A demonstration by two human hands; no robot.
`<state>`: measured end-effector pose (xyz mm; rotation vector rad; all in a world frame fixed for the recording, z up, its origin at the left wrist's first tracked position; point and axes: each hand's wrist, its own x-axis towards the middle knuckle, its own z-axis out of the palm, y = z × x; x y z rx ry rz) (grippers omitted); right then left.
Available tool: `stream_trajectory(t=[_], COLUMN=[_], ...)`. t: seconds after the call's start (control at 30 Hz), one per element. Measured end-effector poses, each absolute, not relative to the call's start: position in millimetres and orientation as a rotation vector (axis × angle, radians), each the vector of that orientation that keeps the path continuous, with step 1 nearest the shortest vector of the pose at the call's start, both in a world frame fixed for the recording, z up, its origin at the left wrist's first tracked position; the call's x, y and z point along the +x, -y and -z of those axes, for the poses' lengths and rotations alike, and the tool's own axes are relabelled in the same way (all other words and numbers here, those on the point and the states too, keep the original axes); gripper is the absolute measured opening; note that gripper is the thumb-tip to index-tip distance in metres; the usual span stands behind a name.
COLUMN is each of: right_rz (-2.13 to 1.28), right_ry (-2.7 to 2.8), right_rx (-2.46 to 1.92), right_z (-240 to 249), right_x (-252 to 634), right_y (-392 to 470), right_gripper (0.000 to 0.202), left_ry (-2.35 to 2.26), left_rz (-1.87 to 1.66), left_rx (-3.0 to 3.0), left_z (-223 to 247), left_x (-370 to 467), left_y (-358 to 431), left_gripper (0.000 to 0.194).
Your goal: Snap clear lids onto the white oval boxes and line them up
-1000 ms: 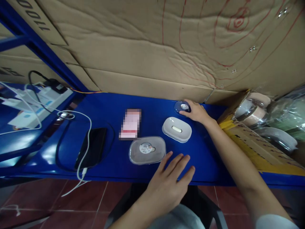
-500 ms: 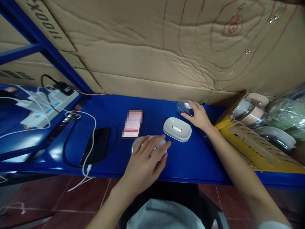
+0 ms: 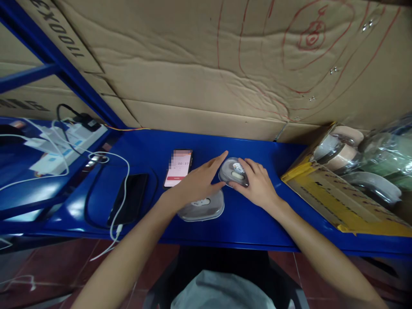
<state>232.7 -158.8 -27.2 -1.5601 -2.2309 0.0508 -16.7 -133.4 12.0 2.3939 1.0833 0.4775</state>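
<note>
Clear lid (image 3: 231,168) is best held level, pinched by right hand (image 3: 261,185) at four o'clock, left hand (image 3: 198,182) spread at nine.

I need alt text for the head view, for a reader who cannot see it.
A person's right hand rests on a pale oval dish with a clear plastic cover on a blue tabletop, the left hand close beside it. A second covered dish lies partly hidden by that hand, near a lit rectangular phone; an open brown cardboard box stands at right.
</note>
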Motion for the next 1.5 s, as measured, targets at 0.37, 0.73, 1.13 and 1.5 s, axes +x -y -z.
stream_trajectory(t=[0.37, 0.73, 1.13, 1.5], right_rz=[0.002, -0.017, -0.021, -0.015], right_ry=[2.309, 2.393, 2.460, 2.508], right_rx=[-1.528, -1.491, -1.432, -1.452], right_z=[31.1, 27.9, 30.0, 19.7], right_x=[225.1, 229.3, 234.3, 231.5], right_y=[160.9, 156.4, 150.4, 147.7], right_gripper=[0.083, 0.083, 0.074, 0.067], left_ry=[-1.037, -0.973, -1.011, -0.931], left_rz=[-0.303, -0.461, -0.559, -0.572], left_rx=[2.383, 2.237, 1.911, 1.733], left_z=[-19.4, -15.4, -7.6, 0.4], left_x=[-3.1, -5.9, -12.4, -18.7], left_y=[111.7, 100.7, 102.2, 91.5], left_gripper=[0.069, 0.063, 0.055, 0.049])
